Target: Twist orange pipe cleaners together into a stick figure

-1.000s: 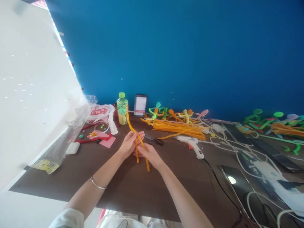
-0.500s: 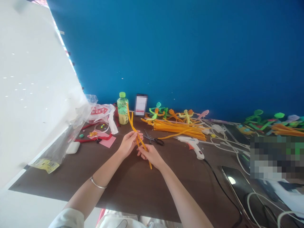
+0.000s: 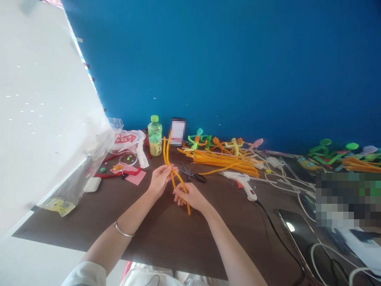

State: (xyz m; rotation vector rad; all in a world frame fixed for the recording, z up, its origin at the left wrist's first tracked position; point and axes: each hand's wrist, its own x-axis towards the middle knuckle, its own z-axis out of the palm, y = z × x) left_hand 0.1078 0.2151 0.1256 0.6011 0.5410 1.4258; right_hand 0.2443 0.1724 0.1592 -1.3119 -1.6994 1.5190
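Brown table point(image 3: 166, 238), both hands' grip on orange pipe cleaners point(image 3: 168, 159)

Your left hand point(image 3: 160, 180) and right hand point(image 3: 190, 196) meet over the dark wooden table point(image 3: 166, 234). The green-capped plastic bottle point(image 3: 155, 136) stands behind them; the steel scissors point(image 3: 192, 174) lie just right.

Pipe cleaners point(image 3: 171, 169) in hands were orange. Table point(image 3: 166, 234) was dark brown. Wall point(image 3: 232, 71) was deep blue. Bottle point(image 3: 155, 137) was green with lighter green cap. Pile of pipe cleaners point(image 3: 226, 161) was orange. Glue gun point(image 3: 242, 183) was white with orange trigger. Paper point(image 3: 135, 177) was pink. Bracelet point(image 3: 122, 231) was silver. Scissors point(image 3: 193, 174) were black.
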